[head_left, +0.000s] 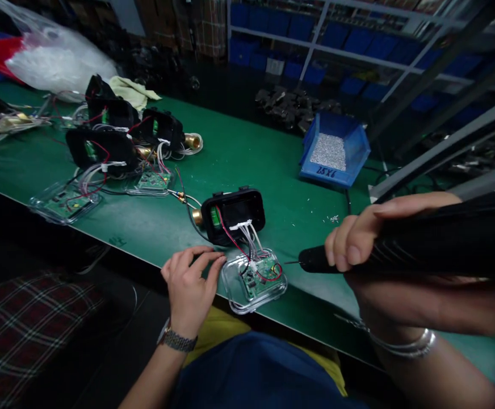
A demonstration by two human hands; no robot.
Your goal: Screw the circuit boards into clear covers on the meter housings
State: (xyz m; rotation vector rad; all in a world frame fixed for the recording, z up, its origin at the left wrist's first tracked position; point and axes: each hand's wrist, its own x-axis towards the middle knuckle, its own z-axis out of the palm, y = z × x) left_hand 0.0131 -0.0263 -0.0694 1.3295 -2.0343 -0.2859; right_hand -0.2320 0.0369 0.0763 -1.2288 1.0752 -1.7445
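Note:
My left hand (193,284) has its thumb and index finger pinched together at the upper left rim of a clear plastic cover (234,292). Inside that cover lies a green circuit board (258,278) with a looped red wire. White and red wires join the board to an open black housing (241,213) just behind it, and a brass fitting (197,217) sticks out of the housing's left side. In my right hand (353,241) is a black electric screwdriver (439,238). Its thin bit points left, a little short of the cover's right edge.
A blue bin (336,153) marked 25X6 holds many small metal pieces. Several more black housings (100,150) with wired boards stand to the left. Behind them lie a cloth (132,91) and a plastic bag (60,62). A metal frame (447,153) slants at the right.

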